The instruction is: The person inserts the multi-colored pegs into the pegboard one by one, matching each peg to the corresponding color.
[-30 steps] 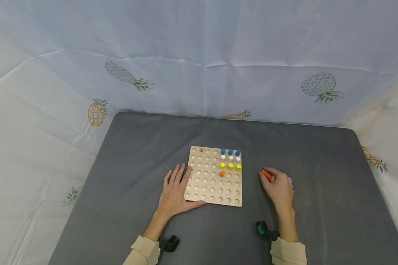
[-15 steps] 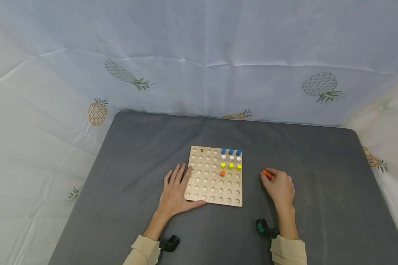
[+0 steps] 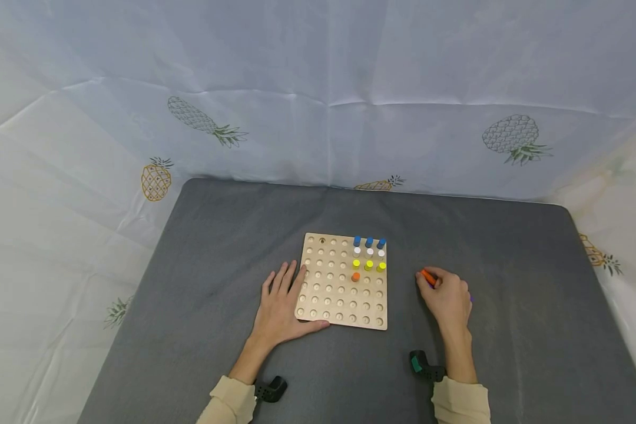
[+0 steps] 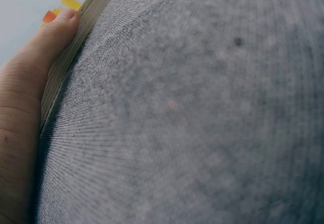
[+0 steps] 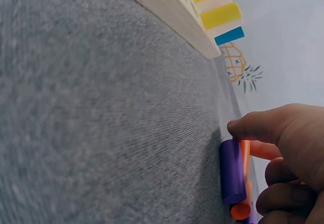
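My left hand (image 3: 277, 315) rests with spread, straight fingers along the left side of a wooden pegboard (image 3: 334, 300), its thumb on the front edge. Blue pegs (image 3: 369, 242), white pegs (image 3: 370, 253) and yellow pegs (image 3: 369, 265) stand in short rows at the board's far right. A single orange peg (image 3: 355, 277) stands in front of the yellow row. On the table right of the board, my right hand (image 3: 447, 300) pinches another orange peg (image 3: 429, 278) between thumb and forefinger. Against it lies a purple peg (image 5: 233, 171), with more loose pegs partly hidden under the curled fingers.
A grey cloth (image 3: 233, 235) covers the table. Behind and beside it hangs a pale curtain (image 3: 318, 135) with pineapple prints. Each wrist wears a black camera mount, such as the right one (image 3: 426, 368).
The right hand shifts very slightly to the right, and the orange peg at its fingertips turns a little. The left hand and the pegboard stay in place.
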`<state>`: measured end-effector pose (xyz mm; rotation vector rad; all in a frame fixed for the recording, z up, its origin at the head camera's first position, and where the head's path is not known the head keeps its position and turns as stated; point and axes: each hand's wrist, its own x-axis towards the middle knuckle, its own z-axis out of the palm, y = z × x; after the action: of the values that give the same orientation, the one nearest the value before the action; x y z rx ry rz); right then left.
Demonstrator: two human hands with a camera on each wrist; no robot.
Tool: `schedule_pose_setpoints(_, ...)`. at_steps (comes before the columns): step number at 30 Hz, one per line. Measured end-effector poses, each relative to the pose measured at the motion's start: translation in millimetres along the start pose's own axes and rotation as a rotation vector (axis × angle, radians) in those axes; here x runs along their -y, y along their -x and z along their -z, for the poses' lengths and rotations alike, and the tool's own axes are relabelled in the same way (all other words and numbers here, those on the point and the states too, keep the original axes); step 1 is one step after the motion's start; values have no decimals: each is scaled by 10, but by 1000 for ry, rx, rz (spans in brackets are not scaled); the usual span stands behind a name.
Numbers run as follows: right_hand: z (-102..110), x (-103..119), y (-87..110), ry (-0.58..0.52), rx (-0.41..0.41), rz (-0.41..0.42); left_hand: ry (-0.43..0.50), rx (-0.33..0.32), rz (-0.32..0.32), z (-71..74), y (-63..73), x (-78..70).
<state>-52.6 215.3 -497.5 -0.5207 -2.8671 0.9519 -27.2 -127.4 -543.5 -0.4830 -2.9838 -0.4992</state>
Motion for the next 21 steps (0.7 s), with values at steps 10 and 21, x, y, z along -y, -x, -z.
schedule_pose_setpoints(10,44,60,30,-53,-81,79,-9,7,3,2,-4,0)
schedule_pose_setpoints(21,38,114,42,-108,-134,119,0,15,9,1,-6,-4)
